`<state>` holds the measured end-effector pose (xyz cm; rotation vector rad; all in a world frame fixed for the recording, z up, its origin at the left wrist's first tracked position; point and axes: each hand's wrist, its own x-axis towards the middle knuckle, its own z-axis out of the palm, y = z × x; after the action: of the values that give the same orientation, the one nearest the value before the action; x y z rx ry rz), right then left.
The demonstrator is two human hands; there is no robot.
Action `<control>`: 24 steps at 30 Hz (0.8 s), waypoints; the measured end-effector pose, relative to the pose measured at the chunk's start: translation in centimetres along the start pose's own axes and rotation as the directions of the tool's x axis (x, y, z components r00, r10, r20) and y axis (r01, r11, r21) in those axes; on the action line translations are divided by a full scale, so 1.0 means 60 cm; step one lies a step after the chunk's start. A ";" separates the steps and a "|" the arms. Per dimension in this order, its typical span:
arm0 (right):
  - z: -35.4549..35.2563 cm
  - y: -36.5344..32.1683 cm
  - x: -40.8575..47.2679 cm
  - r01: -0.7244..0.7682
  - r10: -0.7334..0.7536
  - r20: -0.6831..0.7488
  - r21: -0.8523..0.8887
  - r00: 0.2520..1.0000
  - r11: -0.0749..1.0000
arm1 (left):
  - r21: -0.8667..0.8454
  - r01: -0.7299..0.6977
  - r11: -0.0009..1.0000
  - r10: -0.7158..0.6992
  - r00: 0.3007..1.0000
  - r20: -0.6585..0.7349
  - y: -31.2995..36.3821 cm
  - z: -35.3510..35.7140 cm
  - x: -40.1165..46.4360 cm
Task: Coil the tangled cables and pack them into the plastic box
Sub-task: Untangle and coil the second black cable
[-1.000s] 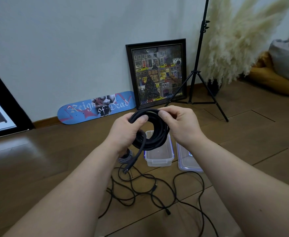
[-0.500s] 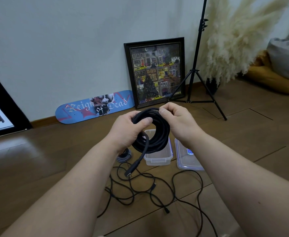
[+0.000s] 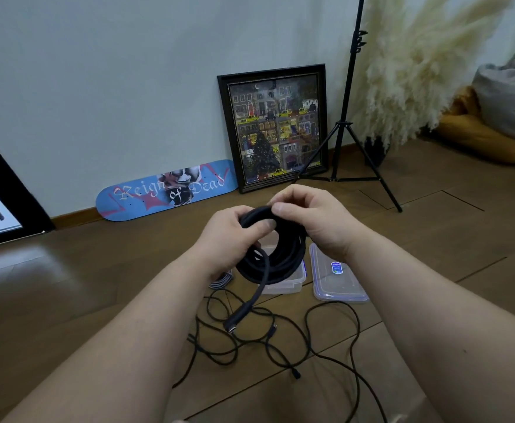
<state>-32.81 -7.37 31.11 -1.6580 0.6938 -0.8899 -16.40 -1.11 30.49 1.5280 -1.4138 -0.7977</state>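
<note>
A wooden floor (image 3: 433, 239) runs to a pale wall (image 3: 128, 71) at the far side. Far right, a plume of cream pampas grass (image 3: 427, 62) rises beside a black light-stand tripod (image 3: 346, 123), with a grey cushion (image 3: 512, 99) on a mustard one (image 3: 476, 138) beyond it. A framed street-scene picture (image 3: 276, 126) leans on the wall, and left of it lies a blue skateboard deck (image 3: 167, 190).

In the near middle the person holds up a thick black coiled cable (image 3: 280, 254). The left hand (image 3: 232, 239) grips the coil's left side, thumb pressed over the strands; the right hand (image 3: 314, 215) pinches the top of the coil with thumb and curled fingers. The two hands sit close together. The coil's loose plug end (image 3: 235, 322) dangles below.

Behind the coil on the floor stands the clear plastic box (image 3: 286, 283), its lid (image 3: 335, 276) just to the right. A small grey braided cable (image 3: 221, 277) lies left of the box. Thin black cables (image 3: 280, 346) sprawl tangled on the near floor.
</note>
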 end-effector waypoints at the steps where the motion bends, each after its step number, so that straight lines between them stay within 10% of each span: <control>1: 0.000 0.000 -0.001 0.014 -0.014 0.010 -0.028 1.000 1.000 | -0.005 0.004 1.000 -0.004 1.000 -0.004 -0.001 0.000 0.001; 18: 0.012 -0.008 0.006 -0.177 0.231 -0.153 0.302 0.961 0.937 | 0.217 -0.228 0.949 0.237 0.971 -0.016 -0.002 0.019 -0.003; 24: 0.006 -0.006 -0.003 -0.066 0.092 -0.096 0.246 0.991 0.967 | 0.116 -0.207 0.971 0.215 0.975 -0.061 -0.002 0.016 0.001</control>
<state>-32.62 -6.94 31.38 -1.3649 0.6894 -0.9712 -17.22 -1.33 30.01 1.4427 -1.5562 -0.5384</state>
